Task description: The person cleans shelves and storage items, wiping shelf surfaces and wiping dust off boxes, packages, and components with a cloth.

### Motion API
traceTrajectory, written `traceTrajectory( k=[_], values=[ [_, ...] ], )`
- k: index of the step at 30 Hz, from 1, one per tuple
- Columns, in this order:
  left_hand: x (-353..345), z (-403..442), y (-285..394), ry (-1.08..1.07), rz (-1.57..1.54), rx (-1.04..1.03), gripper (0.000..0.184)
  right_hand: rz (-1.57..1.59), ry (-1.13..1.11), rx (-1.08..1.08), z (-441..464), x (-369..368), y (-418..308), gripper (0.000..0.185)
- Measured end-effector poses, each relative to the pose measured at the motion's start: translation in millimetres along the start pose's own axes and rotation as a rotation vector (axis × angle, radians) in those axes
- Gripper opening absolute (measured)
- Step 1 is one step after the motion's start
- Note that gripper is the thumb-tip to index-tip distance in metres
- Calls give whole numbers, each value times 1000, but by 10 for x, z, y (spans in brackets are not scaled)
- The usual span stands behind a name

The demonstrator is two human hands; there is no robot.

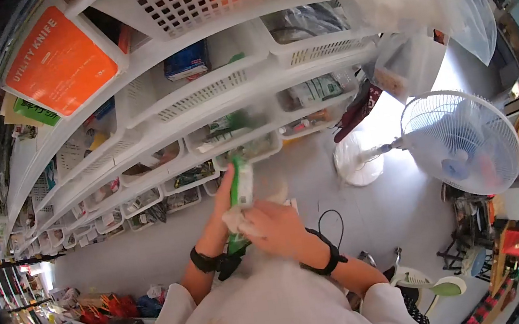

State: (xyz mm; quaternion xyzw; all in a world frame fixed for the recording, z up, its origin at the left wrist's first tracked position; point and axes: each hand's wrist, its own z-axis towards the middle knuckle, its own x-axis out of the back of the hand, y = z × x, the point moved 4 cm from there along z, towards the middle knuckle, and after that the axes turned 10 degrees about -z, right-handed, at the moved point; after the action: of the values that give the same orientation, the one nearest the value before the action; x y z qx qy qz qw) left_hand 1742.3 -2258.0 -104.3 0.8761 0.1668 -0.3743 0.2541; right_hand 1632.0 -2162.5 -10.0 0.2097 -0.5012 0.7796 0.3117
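My left hand (221, 207) is closed around a long green-and-white package (244, 185), held upright in front of my chest. A small dark printed square shows on its white face. My right hand (276, 226) is closed on a pale, crumpled cloth (236, 220) that presses against the lower part of the package. Below the cloth, more green of the package shows near my left wrist. Some of the right fingers are hidden or slightly blurred. Both wrists wear black bands.
White shelves (198, 98) with plastic baskets of packaged goods rise in front of me. An orange utility knife box (60, 62) sits upper left. To the right stand a white fan (460, 142) and a chair (412, 277). A black cable loop (330, 213) lies beyond my right wrist.
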Motion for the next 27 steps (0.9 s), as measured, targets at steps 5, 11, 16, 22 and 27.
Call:
traceTrajectory(
  k=[5,11,16,22,27],
  values=[
    [86,-7,-126,36,382,-193,47,-297,-56,-13,-100,-56,179,34],
    [-21,-32,-92,-57,162,101,49,-47,268,-371,-243,323,539,32],
    [-35,-195,-46,-94,49,179,61,-42,339,-345,-74,511,548,31],
    [67,-177,-134,-25,245,186,73,-106,204,-313,20,233,596,33],
    [-220,-325,-113,83,520,-166,73,-181,-106,-199,-31,-102,242,31]
  ],
)
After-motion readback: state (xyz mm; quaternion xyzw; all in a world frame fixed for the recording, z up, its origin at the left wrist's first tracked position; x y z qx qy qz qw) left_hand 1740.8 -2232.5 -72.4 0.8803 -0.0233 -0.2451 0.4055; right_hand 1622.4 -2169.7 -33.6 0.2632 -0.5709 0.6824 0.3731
